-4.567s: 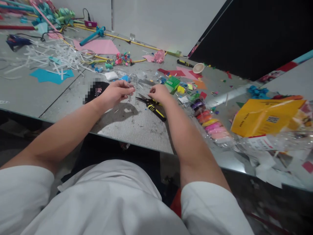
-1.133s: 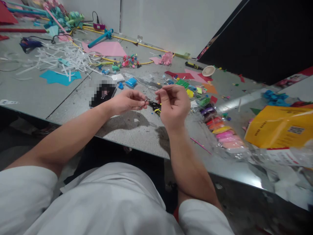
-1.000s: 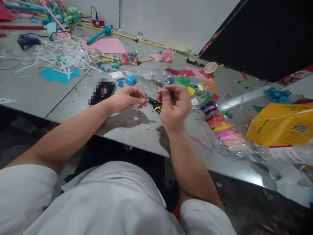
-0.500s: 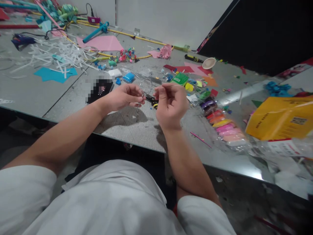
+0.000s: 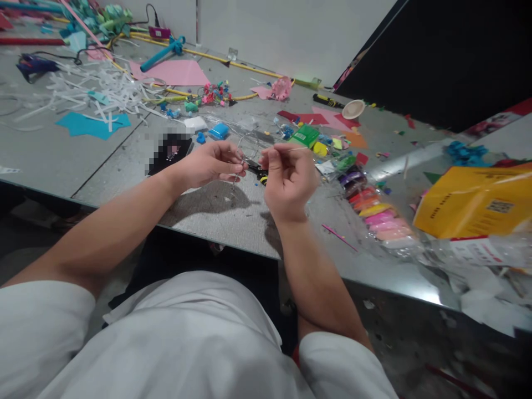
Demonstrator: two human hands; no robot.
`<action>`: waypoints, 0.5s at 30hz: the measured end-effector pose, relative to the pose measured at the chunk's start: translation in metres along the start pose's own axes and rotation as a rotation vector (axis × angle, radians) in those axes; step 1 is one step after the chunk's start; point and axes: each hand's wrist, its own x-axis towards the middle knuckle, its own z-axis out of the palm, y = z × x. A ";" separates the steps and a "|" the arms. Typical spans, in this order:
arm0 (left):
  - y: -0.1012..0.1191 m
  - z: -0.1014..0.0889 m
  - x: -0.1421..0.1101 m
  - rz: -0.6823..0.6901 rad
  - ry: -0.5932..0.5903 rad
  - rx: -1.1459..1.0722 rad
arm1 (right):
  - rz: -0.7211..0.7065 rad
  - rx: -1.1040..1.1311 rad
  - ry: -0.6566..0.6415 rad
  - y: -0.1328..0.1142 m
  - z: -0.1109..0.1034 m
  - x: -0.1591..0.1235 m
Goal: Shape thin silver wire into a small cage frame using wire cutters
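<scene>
My left hand (image 5: 211, 164) and my right hand (image 5: 287, 178) are raised close together just above the grey table (image 5: 224, 210). Both pinch a thin silver wire (image 5: 246, 148) that forms a small loop between them, with one end sticking out to the right past my right fingers. Black-and-yellow pliers (image 5: 258, 170) lie on the table right behind my hands, partly hidden by them.
A phone (image 5: 170, 152) lies left of my left hand. A row of coloured clay sticks in plastic (image 5: 369, 208) and a yellow packet (image 5: 469, 202) sit at the right. Paper scraps, white strips (image 5: 87, 91), a blue block (image 5: 219, 131) and a green box (image 5: 305, 135) litter the far side.
4.6 s ago my right hand rested on the table by the pliers; since then it rose to meet my left hand at the wire. Over the last second both hands barely moved.
</scene>
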 end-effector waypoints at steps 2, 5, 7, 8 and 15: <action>-0.001 0.000 0.001 0.009 0.022 -0.003 | -0.019 0.003 -0.003 -0.001 0.001 -0.001; -0.001 0.001 0.001 0.008 0.063 -0.004 | -0.028 0.007 0.009 -0.005 0.001 -0.002; 0.000 0.002 0.000 0.005 0.067 -0.010 | -0.039 0.025 0.023 -0.008 0.000 -0.002; 0.000 0.002 0.000 0.003 0.058 -0.013 | -0.039 0.029 0.021 -0.008 0.000 -0.002; 0.001 0.000 0.000 -0.018 0.001 0.021 | 0.087 0.073 0.001 -0.003 0.001 -0.002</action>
